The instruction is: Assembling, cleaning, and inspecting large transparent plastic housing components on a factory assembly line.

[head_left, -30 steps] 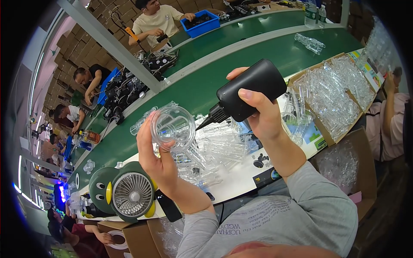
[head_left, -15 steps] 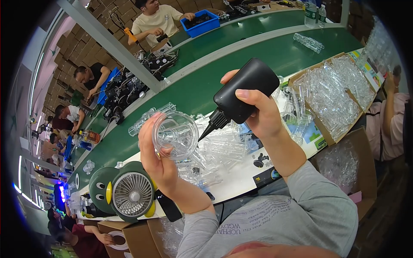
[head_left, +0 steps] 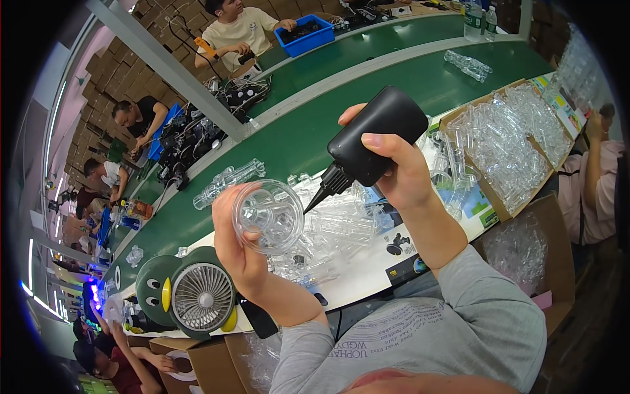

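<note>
My left hand point(head_left: 237, 246) is closed round a clear plastic part with a round rim point(head_left: 269, 215), its wide circular face turned up toward me. In my right hand point(head_left: 401, 174) is a black squeeze bottle point(head_left: 377, 134), tilted down to the left. The bottle's narrow tapered nozzle point(head_left: 318, 198) meets the right side of the rim in the picture; whether it touches I cannot tell. Beneath both hands lies a heap of clear plastic tubes point(head_left: 344, 230) on white printed card. A longer clear piece point(head_left: 230, 182) lies just beyond my left hand.
A green penguin-shaped fan point(head_left: 205, 299) stands left of my left forearm. Cardboard boxes of clear parts point(head_left: 502, 148) sit at the right. A plastic bottle point(head_left: 468, 65) lies on the green table point(head_left: 354, 88). Co-workers sit across and along the bench, one with a blue bin point(head_left: 307, 39).
My left hand has turned the clear part slightly, so its round face shows more fully. The black bottle has barely moved. At lower left, a co-worker's arm has risen.
</note>
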### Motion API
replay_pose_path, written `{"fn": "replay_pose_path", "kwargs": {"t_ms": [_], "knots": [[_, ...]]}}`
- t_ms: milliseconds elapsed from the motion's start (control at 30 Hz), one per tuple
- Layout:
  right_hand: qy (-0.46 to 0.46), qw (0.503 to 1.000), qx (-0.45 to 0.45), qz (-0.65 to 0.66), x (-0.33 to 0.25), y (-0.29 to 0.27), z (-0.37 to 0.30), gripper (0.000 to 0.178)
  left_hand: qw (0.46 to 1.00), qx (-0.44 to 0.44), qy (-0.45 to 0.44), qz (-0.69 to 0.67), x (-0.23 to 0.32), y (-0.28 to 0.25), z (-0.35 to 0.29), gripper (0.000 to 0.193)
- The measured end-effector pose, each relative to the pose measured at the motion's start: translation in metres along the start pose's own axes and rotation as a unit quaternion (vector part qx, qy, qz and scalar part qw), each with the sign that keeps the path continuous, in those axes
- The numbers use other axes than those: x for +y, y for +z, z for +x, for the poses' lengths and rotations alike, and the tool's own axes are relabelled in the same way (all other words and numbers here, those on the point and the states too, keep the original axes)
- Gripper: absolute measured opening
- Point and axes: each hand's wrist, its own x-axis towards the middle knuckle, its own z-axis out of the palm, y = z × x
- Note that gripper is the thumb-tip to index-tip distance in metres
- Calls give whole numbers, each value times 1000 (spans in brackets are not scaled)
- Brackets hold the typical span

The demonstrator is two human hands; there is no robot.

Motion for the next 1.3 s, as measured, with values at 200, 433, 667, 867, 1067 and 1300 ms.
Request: {"fn": "replay_pose_path", "kwargs": {"t_ms": [200, 433, 667, 867, 1067, 1300], "knots": [[-16, 1000, 3, 5, -1, 1, -1, 34, 1000, -15, -4, -2, 1, -3, 0, 49], [-32, 999, 11, 2, -4, 0, -2, 35, 1000, -26, -4, -13, 1, -1, 0, 47], [-38, 999, 19, 13, -4, -1, -2, 34, 999, -47, -2, -10, 1, -2, 0, 42], [-42, 999, 24, 11, -4, 0, -2, 34, 998, -66, -4, -5, 4, -3, 1, 38], [-78, 996, 35, 13, -3, -3, -1, 36, 998, -66, -5, -4, 4, 1, 0, 39], [-167, 971, 125, -117, -14, -14, 8, 38, 999, 2, -51, -17, -2, -2, -1, 44]]}}
